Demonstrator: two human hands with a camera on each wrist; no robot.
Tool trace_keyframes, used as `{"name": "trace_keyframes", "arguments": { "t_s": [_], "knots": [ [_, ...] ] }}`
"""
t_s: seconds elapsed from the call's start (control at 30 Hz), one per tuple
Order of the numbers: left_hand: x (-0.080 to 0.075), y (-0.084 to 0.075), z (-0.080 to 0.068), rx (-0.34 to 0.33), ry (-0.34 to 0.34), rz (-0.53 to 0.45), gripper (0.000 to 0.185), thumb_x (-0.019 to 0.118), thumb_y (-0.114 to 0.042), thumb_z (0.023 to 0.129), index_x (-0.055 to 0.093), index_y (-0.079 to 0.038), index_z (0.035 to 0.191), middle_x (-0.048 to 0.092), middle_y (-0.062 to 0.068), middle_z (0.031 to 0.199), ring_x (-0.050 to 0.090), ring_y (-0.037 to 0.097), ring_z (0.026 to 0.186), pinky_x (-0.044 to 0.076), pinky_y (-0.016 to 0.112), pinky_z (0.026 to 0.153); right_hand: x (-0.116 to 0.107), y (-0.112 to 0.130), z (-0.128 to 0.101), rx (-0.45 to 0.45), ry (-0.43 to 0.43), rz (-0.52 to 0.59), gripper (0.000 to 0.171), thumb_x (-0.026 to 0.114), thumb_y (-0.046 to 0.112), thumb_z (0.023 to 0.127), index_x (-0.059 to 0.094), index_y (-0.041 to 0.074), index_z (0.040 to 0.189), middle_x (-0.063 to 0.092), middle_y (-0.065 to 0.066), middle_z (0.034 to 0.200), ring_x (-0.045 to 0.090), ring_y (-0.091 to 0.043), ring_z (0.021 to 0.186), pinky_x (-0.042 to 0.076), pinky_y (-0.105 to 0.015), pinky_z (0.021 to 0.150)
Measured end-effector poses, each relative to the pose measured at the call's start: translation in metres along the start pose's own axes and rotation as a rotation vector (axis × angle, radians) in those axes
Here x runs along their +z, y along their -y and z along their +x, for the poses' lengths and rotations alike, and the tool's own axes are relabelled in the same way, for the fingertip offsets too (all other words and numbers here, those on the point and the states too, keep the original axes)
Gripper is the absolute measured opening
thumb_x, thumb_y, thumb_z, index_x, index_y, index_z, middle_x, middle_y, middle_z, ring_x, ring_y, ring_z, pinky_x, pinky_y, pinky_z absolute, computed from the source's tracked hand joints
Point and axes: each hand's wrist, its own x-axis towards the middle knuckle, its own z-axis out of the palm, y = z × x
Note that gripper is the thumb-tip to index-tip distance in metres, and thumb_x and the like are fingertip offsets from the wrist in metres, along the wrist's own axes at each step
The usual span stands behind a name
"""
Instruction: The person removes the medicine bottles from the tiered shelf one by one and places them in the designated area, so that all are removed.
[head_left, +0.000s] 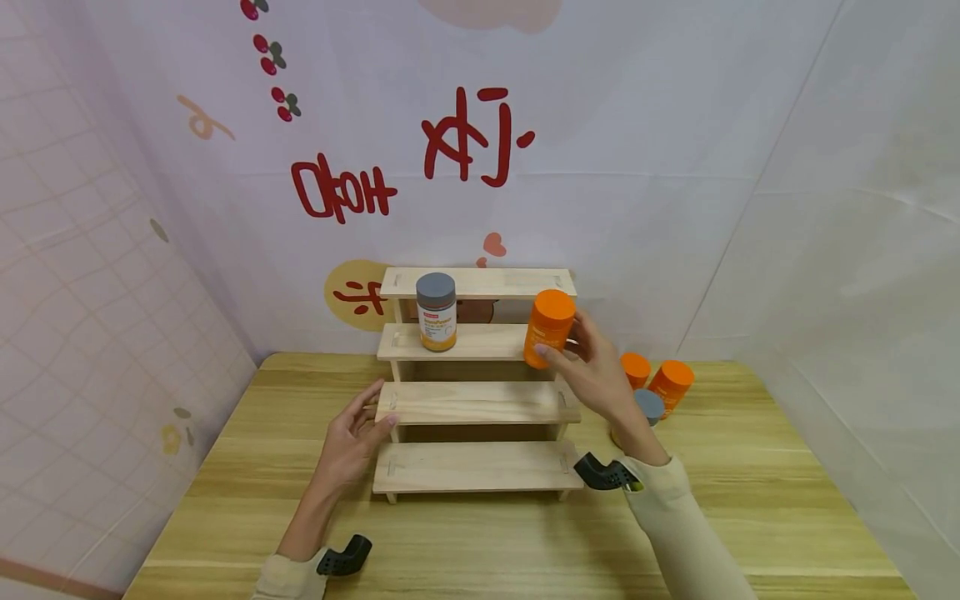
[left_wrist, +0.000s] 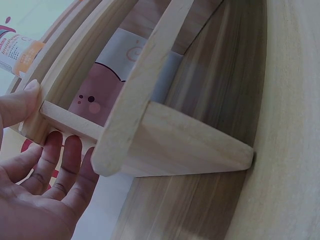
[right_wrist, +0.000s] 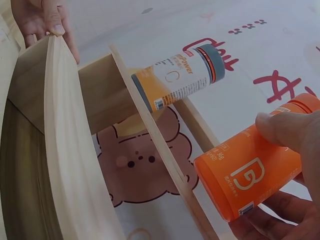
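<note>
My right hand [head_left: 596, 371] grips an orange bottle with an orange lid [head_left: 550, 329], thumb on the near side and fingers behind. In the head view the bottle overlaps the right end of a wooden four-step rack [head_left: 480, 402]; the right wrist view shows its base close by a step's edge. My left hand [head_left: 352, 442] holds the rack's left end at the second step from the bottom, thumb on top and fingers underneath, as the left wrist view shows. A grey-lidded bottle with a white and orange label [head_left: 437, 312] stands upright on the third step, left side.
On the wooden table [head_left: 300, 500], right of the rack, stand two orange bottles [head_left: 672, 387] and a grey-lidded bottle [head_left: 648, 406], partly behind my right forearm. A printed cloth [head_left: 630, 225] hangs behind the rack, with more cloth at both sides.
</note>
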Motion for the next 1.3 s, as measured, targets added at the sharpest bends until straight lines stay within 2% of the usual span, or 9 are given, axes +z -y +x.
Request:
{"name": "trace_keyframes", "arguments": {
  "t_s": [0.23,0.43,0.57,0.77,0.93,1.07,1.3],
  "knots": [
    [-0.001,0.000,-0.001,-0.002,-0.002,0.011,0.066,0.070,-0.017,0.099,0.040,-0.019,0.158,0.048,0.016,0.145,0.060,0.001,0.110,0.055,0.022,0.086,-0.009,-0.006,-0.010,0.033,-0.017,-0.012,0.068,0.074,0.023,0.097,0.040,0.021,0.155,0.057,-0.008,0.145,0.056,-0.026,0.133,0.045,-0.043,0.113],
    [-0.001,0.000,-0.001,-0.005,-0.002,0.005,0.067,0.070,-0.017,0.099,0.039,-0.019,0.159,0.047,0.015,0.144,0.060,0.002,0.110,0.056,0.023,0.087,-0.017,-0.011,-0.017,0.029,-0.043,-0.011,0.068,0.073,0.020,0.097,0.039,0.021,0.156,0.057,-0.009,0.146,0.055,-0.025,0.133,0.046,-0.023,0.108],
    [-0.001,0.000,-0.001,-0.003,-0.005,0.001,0.067,0.070,-0.017,0.099,0.039,-0.019,0.159,0.047,0.015,0.143,0.061,0.003,0.109,0.056,0.023,0.086,-0.022,-0.012,-0.021,0.022,-0.068,-0.008,0.069,0.073,0.018,0.097,0.039,0.020,0.157,0.057,-0.010,0.146,0.056,-0.016,0.130,0.046,-0.016,0.105],
    [-0.001,-0.001,-0.001,0.001,-0.009,0.005,0.067,0.069,-0.016,0.100,0.038,-0.017,0.159,0.046,0.015,0.144,0.061,0.002,0.109,0.056,0.024,0.086,-0.032,-0.017,-0.029,-0.001,-0.096,-0.028,0.066,0.072,0.014,0.097,0.042,0.016,0.155,0.059,-0.014,0.142,0.058,0.001,0.121,0.047,-0.014,0.100],
    [0.000,-0.001,0.000,0.004,-0.007,0.002,0.066,0.069,-0.017,0.100,0.039,-0.019,0.159,0.046,0.014,0.144,0.060,0.003,0.110,0.055,0.022,0.086,-0.041,-0.020,-0.036,0.004,-0.115,-0.030,0.062,0.071,0.012,0.098,0.043,0.015,0.153,0.059,-0.016,0.139,0.060,0.000,0.117,0.051,-0.014,0.096],
    [0.000,0.000,0.001,0.002,-0.004,-0.001,0.067,0.069,-0.017,0.100,0.039,-0.020,0.159,0.046,0.015,0.144,0.059,0.004,0.111,0.055,0.021,0.086,-0.047,-0.021,-0.041,0.030,-0.116,-0.040,0.062,0.070,0.015,0.099,0.042,0.017,0.154,0.058,-0.014,0.141,0.059,0.001,0.119,0.049,-0.013,0.098],
    [0.001,0.000,0.001,0.003,0.000,-0.023,0.067,0.070,-0.014,0.099,0.039,-0.020,0.158,0.046,0.016,0.144,0.059,0.005,0.111,0.055,0.020,0.086,-0.059,-0.028,-0.048,0.005,-0.137,-0.023,0.062,0.068,0.007,0.099,0.041,0.015,0.154,0.058,0.007,0.136,0.059,-0.001,0.120,0.050,-0.013,0.097]
  ]
}}
